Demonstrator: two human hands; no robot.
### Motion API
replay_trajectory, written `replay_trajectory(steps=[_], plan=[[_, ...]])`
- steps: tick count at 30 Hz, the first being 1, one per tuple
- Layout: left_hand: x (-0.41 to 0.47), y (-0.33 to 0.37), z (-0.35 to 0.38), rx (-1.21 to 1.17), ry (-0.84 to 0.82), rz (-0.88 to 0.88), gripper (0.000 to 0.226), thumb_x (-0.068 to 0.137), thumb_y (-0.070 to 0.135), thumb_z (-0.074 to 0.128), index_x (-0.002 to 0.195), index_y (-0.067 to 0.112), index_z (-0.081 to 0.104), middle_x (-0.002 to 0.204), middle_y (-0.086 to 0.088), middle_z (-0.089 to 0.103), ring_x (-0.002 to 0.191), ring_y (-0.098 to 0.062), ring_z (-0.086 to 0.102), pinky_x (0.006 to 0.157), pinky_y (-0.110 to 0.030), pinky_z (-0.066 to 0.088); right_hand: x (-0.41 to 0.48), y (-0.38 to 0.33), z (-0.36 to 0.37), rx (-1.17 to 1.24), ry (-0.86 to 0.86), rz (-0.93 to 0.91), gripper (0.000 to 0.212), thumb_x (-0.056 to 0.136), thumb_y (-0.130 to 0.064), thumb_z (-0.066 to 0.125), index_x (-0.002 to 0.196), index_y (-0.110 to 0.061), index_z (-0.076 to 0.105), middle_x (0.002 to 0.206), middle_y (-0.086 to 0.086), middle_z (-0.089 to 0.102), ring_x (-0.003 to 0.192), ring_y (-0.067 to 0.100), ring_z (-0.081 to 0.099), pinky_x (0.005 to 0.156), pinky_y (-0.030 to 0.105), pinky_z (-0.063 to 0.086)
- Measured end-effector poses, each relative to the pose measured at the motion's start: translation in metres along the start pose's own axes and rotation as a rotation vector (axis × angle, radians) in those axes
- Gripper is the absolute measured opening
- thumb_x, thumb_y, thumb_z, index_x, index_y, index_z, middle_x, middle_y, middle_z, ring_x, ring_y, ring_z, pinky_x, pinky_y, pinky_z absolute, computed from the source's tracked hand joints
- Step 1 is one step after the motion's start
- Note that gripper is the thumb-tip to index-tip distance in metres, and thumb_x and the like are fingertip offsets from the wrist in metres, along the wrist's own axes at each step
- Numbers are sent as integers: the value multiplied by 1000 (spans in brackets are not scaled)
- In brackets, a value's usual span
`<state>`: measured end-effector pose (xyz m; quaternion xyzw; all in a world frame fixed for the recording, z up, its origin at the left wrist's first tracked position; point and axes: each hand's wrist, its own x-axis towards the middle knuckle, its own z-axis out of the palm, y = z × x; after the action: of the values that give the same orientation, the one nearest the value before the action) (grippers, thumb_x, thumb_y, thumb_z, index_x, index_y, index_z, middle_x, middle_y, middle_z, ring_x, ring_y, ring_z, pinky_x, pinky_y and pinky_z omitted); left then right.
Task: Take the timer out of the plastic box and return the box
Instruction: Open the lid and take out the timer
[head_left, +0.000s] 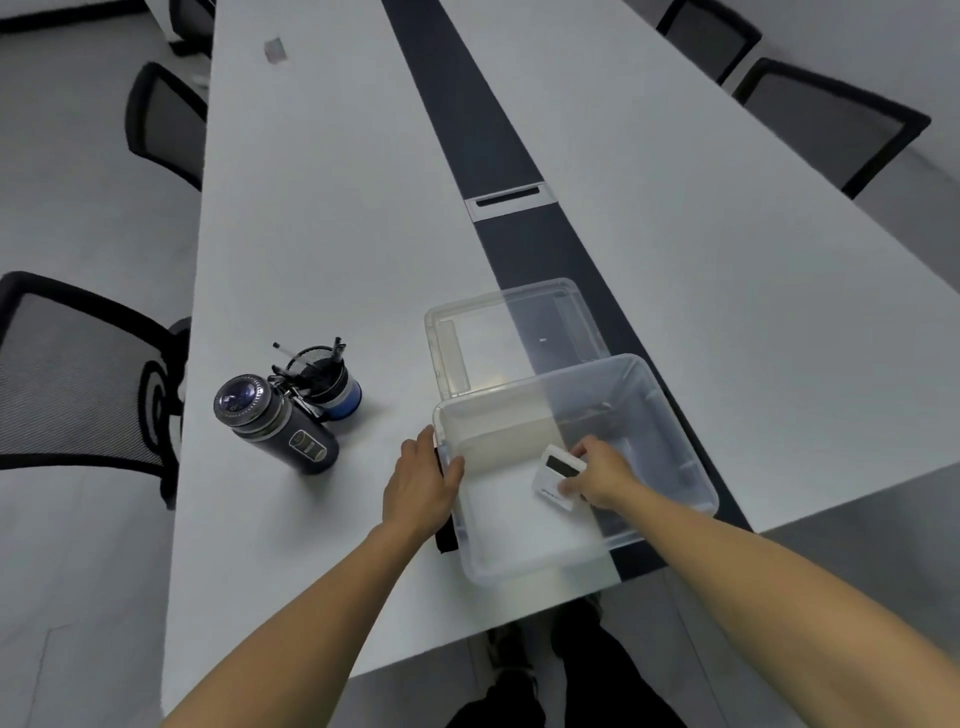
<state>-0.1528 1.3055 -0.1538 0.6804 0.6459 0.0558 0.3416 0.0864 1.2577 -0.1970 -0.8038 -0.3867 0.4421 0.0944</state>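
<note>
A clear plastic box (670, 415) stands open near the front edge of the long white table. Inside it a small white timer (555, 474) with a dark display is tilted on the box floor. My right hand (597, 475) reaches into the box and its fingers close around the timer's right side. My left hand (422, 480) grips the box's left rim, thumb inside the wall. The box's clear lid (452, 348) lies flat on the table just behind the box.
A dark flask (278, 423) and a mesh pen holder (327, 382) with several pens stand to the left of the box. A dark strip with a cable slot (509, 200) runs down the table's middle. Black mesh chairs (78, 384) line both sides.
</note>
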Motion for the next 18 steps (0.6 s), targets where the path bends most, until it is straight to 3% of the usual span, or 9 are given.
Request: replay_trajectory(steps=[3, 7, 12, 16, 18], plan=[[1, 4, -8, 76, 13, 19, 53, 93, 40, 50, 139, 17, 36, 129, -8, 47, 109, -28, 57, 89, -42, 49, -3, 2, -6, 171, 10, 42, 26, 78, -16, 78, 97, -7, 63, 100, 14, 70, 88, 28, 68, 83, 44, 59], [5, 24, -22, 237, 96, 123, 53, 93, 30, 48, 142, 15, 34, 133, -11, 46, 117, -30, 50, 93, -41, 43, -17, -3, -30, 390, 47, 55, 23, 83, -15, 74, 102, -7, 65, 102, 13, 71, 93, 28, 69, 83, 42, 59], [14, 79, -36, 270, 97, 254, 50, 96, 29, 48, 142, 16, 37, 140, -11, 47, 123, -30, 49, 101, -43, 41, -45, -4, -84, 547, 159, -19, 18, 88, -13, 69, 106, -8, 65, 101, 9, 71, 80, 17, 68, 61, 26, 55], [13, 139, -33, 244, 74, 391, 43, 96, 28, 50, 136, 16, 46, 137, -9, 54, 119, -29, 56, 99, -43, 47, -71, 13, -130, 690, 270, -33, 14, 91, -9, 64, 101, -4, 56, 101, 14, 69, 85, 26, 68, 73, 46, 60], [7, 176, -24, 240, 65, 469, 41, 95, 27, 51, 135, 15, 49, 136, -8, 57, 117, -28, 59, 98, -42, 50, -89, 35, -157, 761, 319, -18, 20, 92, -7, 63, 107, -4, 50, 101, 14, 63, 88, 30, 66, 70, 46, 61]])
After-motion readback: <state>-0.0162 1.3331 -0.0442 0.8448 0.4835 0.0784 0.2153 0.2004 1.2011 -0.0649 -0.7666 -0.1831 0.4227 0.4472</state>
